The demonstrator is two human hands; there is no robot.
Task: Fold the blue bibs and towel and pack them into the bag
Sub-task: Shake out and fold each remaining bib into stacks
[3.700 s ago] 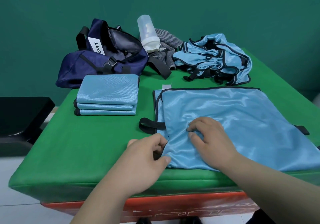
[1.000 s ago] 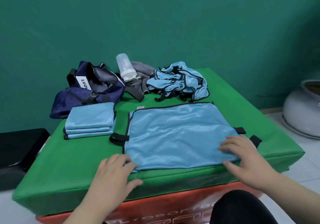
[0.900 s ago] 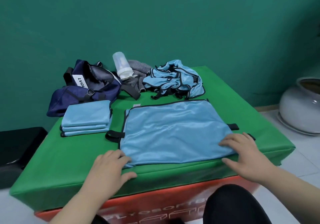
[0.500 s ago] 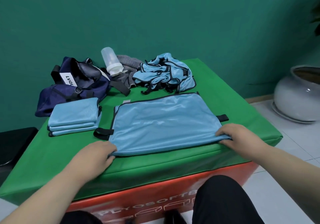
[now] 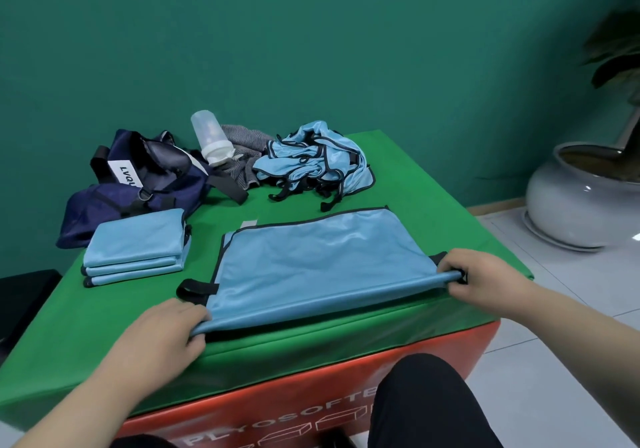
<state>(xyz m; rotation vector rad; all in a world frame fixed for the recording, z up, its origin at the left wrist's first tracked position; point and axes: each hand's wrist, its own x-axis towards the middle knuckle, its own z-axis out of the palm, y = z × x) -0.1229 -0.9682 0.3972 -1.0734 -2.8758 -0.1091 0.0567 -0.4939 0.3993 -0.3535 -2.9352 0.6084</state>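
Note:
A blue bib with black trim lies spread flat on the green table. My left hand pinches its near left corner. My right hand pinches its near right corner, and the near edge is lifted slightly off the table. A stack of folded blue bibs sits to the left. A heap of unfolded blue bibs lies at the back. The open navy bag rests at the back left.
A clear plastic bottle and a grey striped cloth lie between the bag and the heap. A large grey plant pot stands on the floor to the right. A black seat is at the left.
Both hands went from lying flat on the bib to pinching its near corners, and the near edge has risen. The camera view has shifted to the right and back.

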